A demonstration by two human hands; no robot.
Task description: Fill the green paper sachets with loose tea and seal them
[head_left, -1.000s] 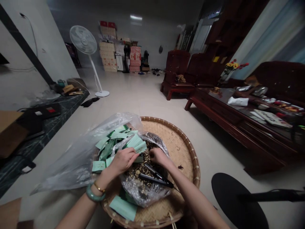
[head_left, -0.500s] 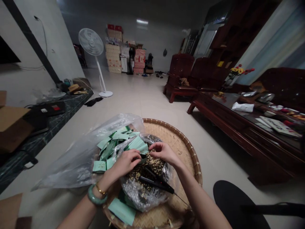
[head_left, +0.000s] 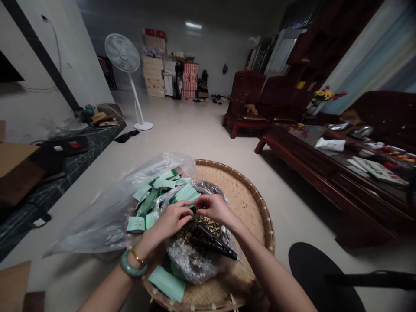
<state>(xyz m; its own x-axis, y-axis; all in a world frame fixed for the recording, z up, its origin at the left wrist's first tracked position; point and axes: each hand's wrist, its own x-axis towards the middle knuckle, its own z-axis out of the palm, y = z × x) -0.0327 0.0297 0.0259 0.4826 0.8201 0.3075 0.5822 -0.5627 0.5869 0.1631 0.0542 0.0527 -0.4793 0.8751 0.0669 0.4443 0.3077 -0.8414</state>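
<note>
Lower centre: round bamboo tray (head_left: 268, 219) held clear plastic bag (head_left: 195, 266) of brown-gold flakes (head_left: 212, 224); left hand (head_left: 170, 219), right hand (head_left: 214, 209) grip unclear.

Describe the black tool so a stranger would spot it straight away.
Find the round woven tray. On it, a crumpled clear bag holds loose dried bits; the black tool lies over them. Its two long arms, meeting at one end, set it apart from the pale green packets.

Packets (head_left: 164, 184) at left of basket (head_left: 267, 216), loose bits (head_left: 212, 225) in bag (head_left: 196, 268) to their right, tool (head_left: 223, 248) on bits, fan (head_left: 122, 53) behind left.
</note>
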